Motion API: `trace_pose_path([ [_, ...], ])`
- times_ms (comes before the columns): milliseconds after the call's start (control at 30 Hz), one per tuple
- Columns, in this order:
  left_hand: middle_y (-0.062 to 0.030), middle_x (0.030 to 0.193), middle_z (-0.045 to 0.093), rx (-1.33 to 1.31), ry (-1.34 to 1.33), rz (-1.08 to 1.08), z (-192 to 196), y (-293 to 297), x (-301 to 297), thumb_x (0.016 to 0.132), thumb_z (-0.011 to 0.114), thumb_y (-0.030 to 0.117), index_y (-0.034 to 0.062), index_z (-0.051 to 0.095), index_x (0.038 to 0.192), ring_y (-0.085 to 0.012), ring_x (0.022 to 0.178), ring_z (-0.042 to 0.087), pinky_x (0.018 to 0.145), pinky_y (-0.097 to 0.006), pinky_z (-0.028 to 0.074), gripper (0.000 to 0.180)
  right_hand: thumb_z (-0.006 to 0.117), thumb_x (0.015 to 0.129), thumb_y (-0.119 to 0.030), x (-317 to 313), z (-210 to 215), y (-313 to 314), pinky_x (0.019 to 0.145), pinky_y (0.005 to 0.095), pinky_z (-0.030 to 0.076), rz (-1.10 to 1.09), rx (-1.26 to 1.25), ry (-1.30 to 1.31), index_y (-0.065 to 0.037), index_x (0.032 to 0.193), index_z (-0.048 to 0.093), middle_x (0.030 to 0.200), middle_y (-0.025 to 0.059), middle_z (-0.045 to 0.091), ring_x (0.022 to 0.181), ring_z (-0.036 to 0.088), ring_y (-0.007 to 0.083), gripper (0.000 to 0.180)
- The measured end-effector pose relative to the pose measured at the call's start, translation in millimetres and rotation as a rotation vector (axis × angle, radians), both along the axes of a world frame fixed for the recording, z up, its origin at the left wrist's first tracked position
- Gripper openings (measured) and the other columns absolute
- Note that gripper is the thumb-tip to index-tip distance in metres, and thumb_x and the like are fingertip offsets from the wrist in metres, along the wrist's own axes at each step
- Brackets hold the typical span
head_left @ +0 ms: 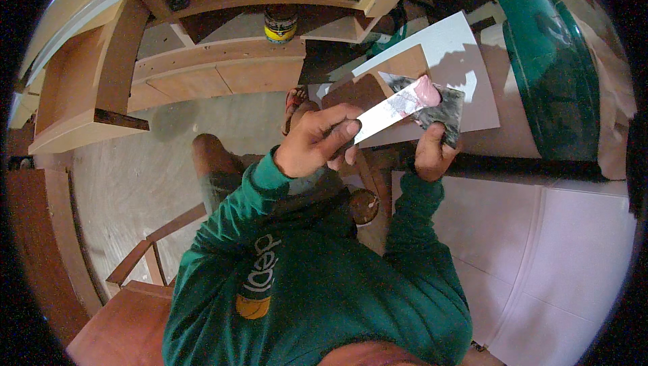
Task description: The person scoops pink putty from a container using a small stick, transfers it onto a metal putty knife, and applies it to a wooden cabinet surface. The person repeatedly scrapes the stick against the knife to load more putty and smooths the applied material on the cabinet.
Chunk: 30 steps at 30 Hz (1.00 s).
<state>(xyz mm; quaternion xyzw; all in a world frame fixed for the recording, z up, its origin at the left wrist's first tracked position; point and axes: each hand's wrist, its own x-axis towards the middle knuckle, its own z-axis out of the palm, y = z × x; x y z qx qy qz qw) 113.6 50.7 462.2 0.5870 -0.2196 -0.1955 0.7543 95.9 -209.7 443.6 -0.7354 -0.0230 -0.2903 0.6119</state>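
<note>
- We see a pale, scuffed floor [135,177] spreading out at the left.
- We find an unfinished wooden cabinet frame [202,62] curving across the top, its shelves bare plywood.
- We notice a small yellow-and-black can [280,24] standing inside that frame.
- We make out a white board [466,62] lying flat beside a large green machine [547,62] at the upper right.
- We see pale panels [540,244] at the lower right and a reddish wooden frame [145,265] at the lower left.

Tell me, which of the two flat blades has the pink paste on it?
The narrow putty knife in the left hand carries the pink paste at its tip. The wider dark scraper, held by the right hand, lies beneath it.
</note>
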Motion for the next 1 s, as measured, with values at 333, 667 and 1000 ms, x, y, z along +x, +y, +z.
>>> trace_pose_path([
  [333, -0.0040, 0.085, 0.065, -0.064, -0.016, 0.129, -10.8, 12.8, 11.6, 0.111, 0.047, 0.025, 0.0035, 0.056, 0.138, -0.0091, 0.067, 0.057, 0.060, -0.025, 0.047, 0.035, 0.053, 0.107, -0.021, 10.2, -16.1, -5.6, 0.103, 0.0418, 0.047, -0.208, -0.132, 0.120, 0.004, 0.137, 0.053, 0.132, 0.0185, 0.062, 0.116, 0.062, 0.0300, 0.039],
  [667, -0.0172, 0.103, 0.068, 0.266, -0.724, 0.164, -17.7, 15.8, 48.6, 0.100, 0.055, 0.004, 0.0074, 0.059, 0.142, -0.0297, 0.087, 0.063, 0.076, -0.040, 0.051, 0.043, 0.052, 0.106, -0.021, 16.6, 13.7, 13.0, 0.109, 0.0478, 0.049, 0.457, 1.100, 0.406, 0.000, 0.146, 0.048, 0.140, 0.0147, 0.060, 0.126, 0.061, 0.0287, 0.046],
  [1000, -0.0171, 0.103, 0.063, 0.557, -0.921, 0.023, -33.7, 41.3, 99.5, 0.076, 0.059, -0.011, 0.0115, 0.065, 0.138, -0.0346, 0.089, 0.062, 0.080, -0.041, 0.053, 0.066, 0.060, 0.102, -0.020, 28.5, 6.2, -9.7, 0.106, 0.0452, 0.052, 0.541, 1.220, 0.543, -0.001, 0.138, 0.056, 0.131, 0.0134, 0.067, 0.119, 0.066, 0.0275, 0.041],
])
